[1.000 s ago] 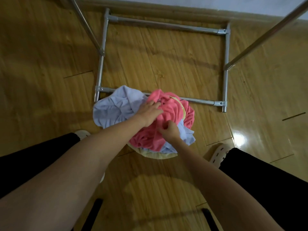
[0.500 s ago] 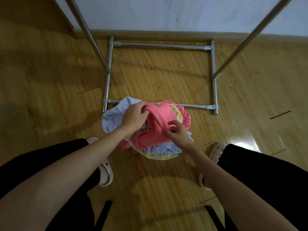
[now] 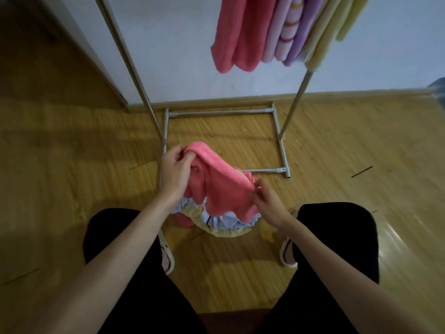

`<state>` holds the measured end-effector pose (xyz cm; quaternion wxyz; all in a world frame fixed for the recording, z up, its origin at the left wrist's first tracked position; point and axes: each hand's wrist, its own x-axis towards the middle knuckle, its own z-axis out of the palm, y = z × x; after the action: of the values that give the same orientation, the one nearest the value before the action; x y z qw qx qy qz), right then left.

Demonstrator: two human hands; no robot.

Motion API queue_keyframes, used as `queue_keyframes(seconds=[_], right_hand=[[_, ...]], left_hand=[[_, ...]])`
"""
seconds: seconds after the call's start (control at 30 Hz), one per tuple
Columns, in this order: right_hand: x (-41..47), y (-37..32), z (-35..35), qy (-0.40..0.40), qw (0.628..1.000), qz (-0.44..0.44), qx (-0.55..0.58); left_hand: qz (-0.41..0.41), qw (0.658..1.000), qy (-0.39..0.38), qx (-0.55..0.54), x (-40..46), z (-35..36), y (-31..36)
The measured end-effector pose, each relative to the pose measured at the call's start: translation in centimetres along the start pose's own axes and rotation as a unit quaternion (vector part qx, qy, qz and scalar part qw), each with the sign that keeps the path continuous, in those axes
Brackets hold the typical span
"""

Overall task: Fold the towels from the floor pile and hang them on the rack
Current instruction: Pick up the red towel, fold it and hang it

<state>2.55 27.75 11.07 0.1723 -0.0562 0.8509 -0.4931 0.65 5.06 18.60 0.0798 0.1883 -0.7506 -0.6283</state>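
Both hands pinch pink towel (image 3: 216, 182): left hand (image 3: 174, 173) at 10 o'clock, right hand (image 3: 266, 203) at 4. Towel now lifted off floor pile (image 3: 224, 224); folding next, rack (image 3: 292, 114) at 12.

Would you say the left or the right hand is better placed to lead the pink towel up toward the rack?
Probably the left hand: it grips the pink towel at its highest, bunched end, nearer the rack. The right hand only pinches the lower edge.
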Motion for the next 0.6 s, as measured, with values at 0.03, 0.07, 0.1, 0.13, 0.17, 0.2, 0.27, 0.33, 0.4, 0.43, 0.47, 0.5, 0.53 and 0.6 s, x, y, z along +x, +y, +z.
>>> queue_keyframes(seconds=[0.03,0.07,0.1,0.13,0.17,0.2,0.27,0.33,0.4,0.43,0.47,0.5,0.53,0.6], right_hand=[[-0.5,-1.1,-0.7,0.017,1.0,-0.015,0.01],[-1.0,-2.2,-1.4,0.03,0.999,-0.03,0.02],[-1.5,-3.2,-2.1,0.04,0.998,-0.043,0.026],[-1.8,-4.1,-2.7,0.049,0.997,-0.056,0.027],[-2.1,-5.0,-3.4,0.058,0.996,-0.068,0.026],[-2.4,-5.8,-4.0,0.067,0.994,-0.079,0.026],[-3.1,-7.1,-5.0,0.082,0.991,-0.101,0.031],[-3.8,-8.1,-6.0,0.085,0.989,-0.117,0.026],[-4.7,-8.8,-7.0,0.056,0.99,-0.132,-0.001],[-5.1,-8.9,-7.4,0.033,0.99,-0.134,-0.023],[-5.5,-8.9,-7.7,0.014,0.99,-0.132,-0.052],[-5.9,-8.8,-7.9,0.003,0.989,-0.126,-0.081],[-6.1,-8.6,-7.9,-0.002,0.988,-0.114,-0.106],[-6.4,-8.3,-8.0,-0.007,0.99,-0.049,-0.136]], left_hand=[[0.005,1.0,0.008,-0.005,-0.5,-0.2,1.0],[0.009,1.0,0.016,-0.01,-0.9,-0.5,2.0],[0.015,1.0,0.02,-0.011,-1.2,-0.8,2.9],[0.025,1.0,0.017,-0.007,-1.6,-1.1,3.8],[0.041,0.999,0.009,0.003,-1.9,-1.4,4.6],[0.06,0.998,0.0,0.014,-2.4,-1.7,5.4],[0.094,0.995,-0.005,0.03,-3.1,-2.3,6.7],[0.104,0.994,0.019,0.017,-3.5,-3.1,7.6],[0.086,0.994,0.062,-0.018,-3.5,-3.9,8.2],[0.071,0.993,0.083,-0.04,-3.4,-4.2,8.6],[0.057,0.991,0.1,-0.06,-3.4,-4.5,9.0],[0.047,0.989,0.115,-0.075,-3.4,-4.6,9.3],[0.044,0.988,0.124,-0.082,-3.4,-4.7,9.6],[0.038,0.987,0.132,-0.086,-3.3,-4.7,9.9]])
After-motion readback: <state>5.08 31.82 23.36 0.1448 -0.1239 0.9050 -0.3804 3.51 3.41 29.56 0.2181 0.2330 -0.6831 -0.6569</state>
